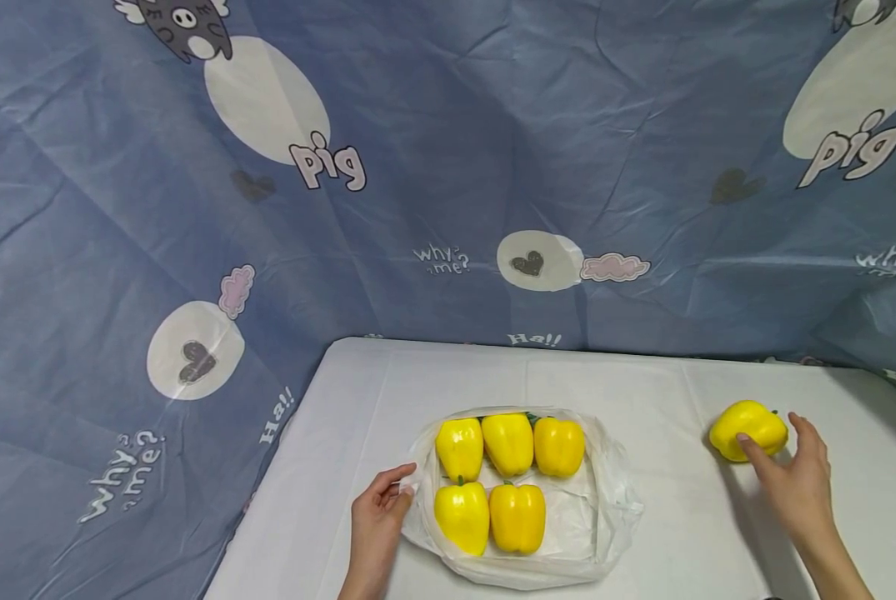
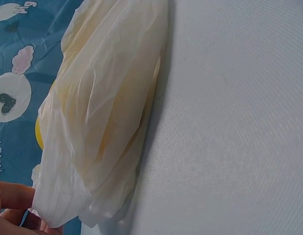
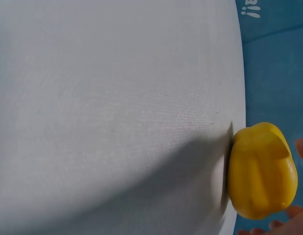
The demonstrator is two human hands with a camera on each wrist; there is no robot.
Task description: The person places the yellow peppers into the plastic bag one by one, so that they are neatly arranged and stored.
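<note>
A white plastic bag (image 1: 616,500) lies opened out on the table with several yellow bell peppers (image 1: 518,517) inside, in two rows. My left hand (image 1: 376,517) pinches the bag's left edge between thumb and fingers; the left wrist view shows the bag's wrinkled side (image 2: 107,98) beside those fingers. Far to the right, another yellow bell pepper (image 1: 748,429) lies on its side on the table, its green stem toward the right. Around it my right hand (image 1: 796,479) is spread, thumb overlapping its front and fingers beyond the stem end. In the right wrist view the pepper (image 3: 262,171) sits on the tabletop.
A white cloth covers the table (image 1: 680,533). Behind and to the left hangs a blue printed curtain (image 1: 448,167), close to the table's far edge. The bag's loose right side spreads toward the single pepper, with bare cloth between them.
</note>
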